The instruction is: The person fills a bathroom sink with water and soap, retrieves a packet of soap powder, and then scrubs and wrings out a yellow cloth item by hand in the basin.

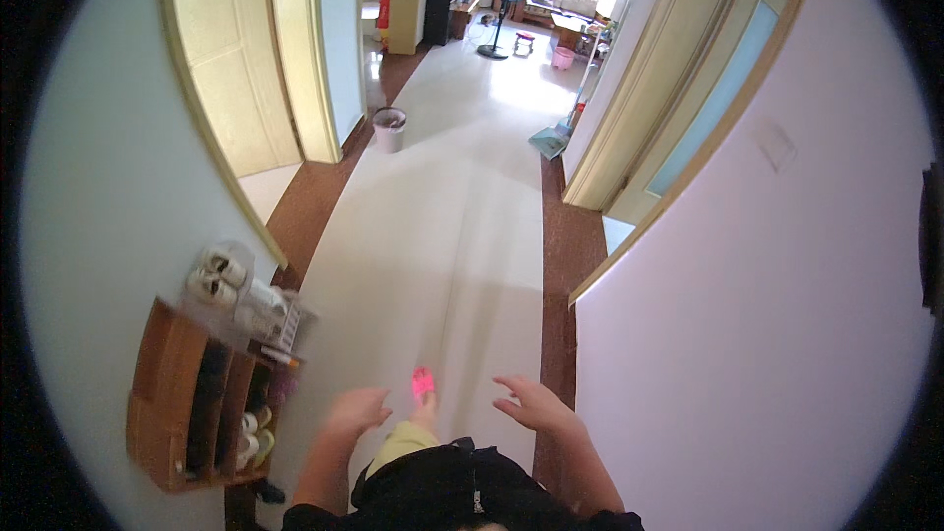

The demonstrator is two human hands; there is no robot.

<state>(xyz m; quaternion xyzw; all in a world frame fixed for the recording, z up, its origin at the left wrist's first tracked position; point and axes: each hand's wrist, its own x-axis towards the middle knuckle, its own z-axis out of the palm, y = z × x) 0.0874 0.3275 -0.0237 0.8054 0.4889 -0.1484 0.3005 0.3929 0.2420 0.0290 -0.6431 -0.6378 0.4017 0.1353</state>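
Hallway: long pale floor [433,226] with dark brown borders, running from the person toward a bright room at the far end.
Walls: pale wall on the left, pinkish wall [767,334] on the right, yellow door frames on both sides.
Far room: a standing fan [500,20], a pink stool and other furniture, too small to tell apart.
Shoe rack: wooden rack [162,403] against the left wall, just left of the left hand; dark and light shoes in its compartments, white shoes [218,273] lying on top.
Bin: small grey bin [389,128] by the left doorway, well ahead.
Dustpan: bluish dustpan [551,142] leaning at the right wall, well apart from the hands.
Person: dark top at the lower edge, one leg forward with a pink slipper [423,382] on the floor between the hands.
Left hand [356,410]: empty, fingers loosely curled, held in the air near the rack, touching nothing.
Right hand [536,405]: empty, fingers spread apart, held in the air near the right wall's corner.
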